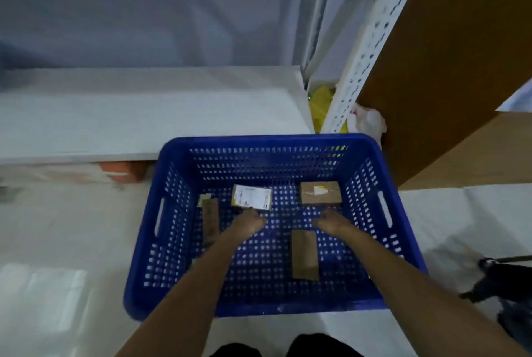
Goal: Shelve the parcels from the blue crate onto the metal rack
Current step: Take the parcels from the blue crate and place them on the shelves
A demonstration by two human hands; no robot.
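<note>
A blue perforated crate [172,212] stands on the pale floor below me. Inside lie several small parcels: a white-labelled box [252,197] at the back middle, a brown box [320,192] with a yellow-white label at the back right, a long brown box [304,254] in the middle, and a narrow brown one [210,221] along the left wall. Both my arms reach down into the crate. My left hand [250,221] hovers just in front of the white-labelled box. My right hand [331,221] is just below the brown back-right box. Neither hand holds anything.
The rack's white shelf [144,112] runs behind the crate, its perforated white upright [365,63] at the right. A brown panel [449,54] leans at the right. Yellow and white bags [322,106] lie behind the upright. A dark object [495,279] sits at the right edge.
</note>
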